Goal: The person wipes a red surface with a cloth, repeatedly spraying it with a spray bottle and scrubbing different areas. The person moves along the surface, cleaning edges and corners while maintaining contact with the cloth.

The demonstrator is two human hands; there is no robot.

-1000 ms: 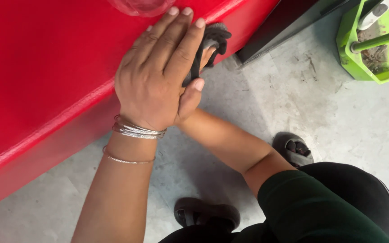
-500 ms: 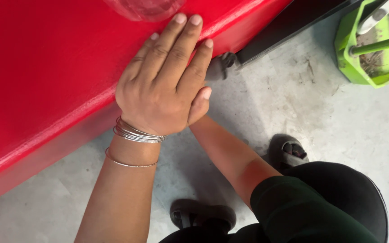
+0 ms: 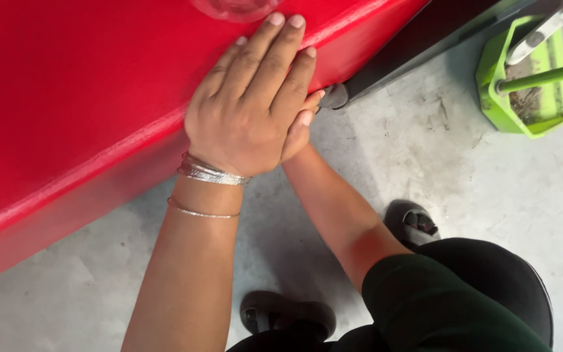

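So the big red panel (image 3: 79, 98) takes up most of the upper left, sloping down toward the concrete floor (image 3: 425, 150), with a raised ridge running along its lower edge. The left hand (image 3: 249, 111) is pressed flat on that ridge, fingers straight and close together, palm down, not gripping anything. A stack of thin silver bangles (image 3: 211, 173) sits at the wrist, and one more thin bangle (image 3: 202, 212) a bit further up the forearm.

The right hand (image 3: 301, 127) is mostly tucked under the left one. Only a thumb and a bit of finger poke out at the panel's lower edge, so I honestly can't tell whether it's clenched around something or just resting there. The right forearm runs back down to a dark green sleeve (image 3: 438, 306).

Just past the fingertips there's a dark grey rounded bit (image 3: 335, 96) at the end of a black strip (image 3: 418, 39) that runs along under the red panel.

Off to the upper right, well apart from the hands, stands a lime green dustpan-like container (image 3: 522, 117) with a green handle (image 3: 545, 75) across it. Inside there's some greyish-brown dusty debris (image 3: 522, 98).

Down on the floor you can see two dark sandals (image 3: 415, 225), one near the right elbow and the other (image 3: 281, 313) at the bottom.
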